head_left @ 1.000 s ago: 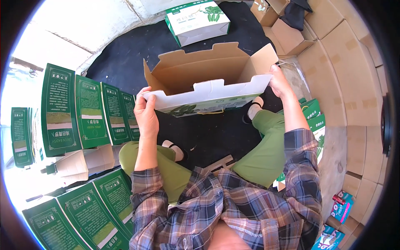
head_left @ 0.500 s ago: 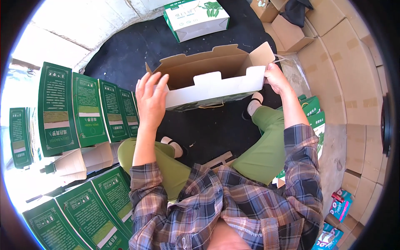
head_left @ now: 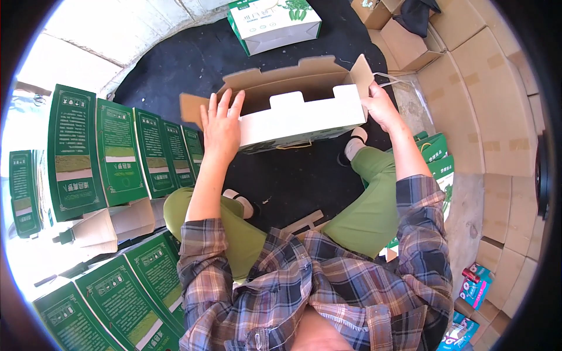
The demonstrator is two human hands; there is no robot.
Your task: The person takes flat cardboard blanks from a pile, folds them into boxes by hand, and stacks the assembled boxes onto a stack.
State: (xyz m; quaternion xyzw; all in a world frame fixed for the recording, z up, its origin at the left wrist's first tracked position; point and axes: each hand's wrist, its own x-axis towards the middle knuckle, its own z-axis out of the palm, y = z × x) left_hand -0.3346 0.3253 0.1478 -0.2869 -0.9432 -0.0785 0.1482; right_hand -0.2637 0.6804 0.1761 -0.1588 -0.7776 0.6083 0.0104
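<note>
An open cardboard carton [head_left: 304, 120], white outside and brown inside, stands in front of me with its top flaps up. My left hand [head_left: 222, 128] rests against its left end, fingers stretched and spread over the near corner, beside a brown side flap [head_left: 189, 108] folded outward. At the opposite end my right hand [head_left: 383, 110] grips the carton's edge by the raised right flap [head_left: 362, 73], thumb and fingers closed. A thin cord handle [head_left: 301, 145] shows low on the near side. The bottom inside the carton is hidden.
A closed white and green carton [head_left: 278, 26] lies beyond on the black floor cover [head_left: 175, 70]. Rows of green cartons [head_left: 122, 152] stand at my left. Brown boxes [head_left: 468, 99] are stacked along the right, with blue packages [head_left: 477, 286] lower down. More green cartons [head_left: 436, 149] sit by my right leg.
The left side flap has swung outward and my left fingers have spread and shifted slightly right. My right hand has moved a little up and left, still at the carton's edge.
</note>
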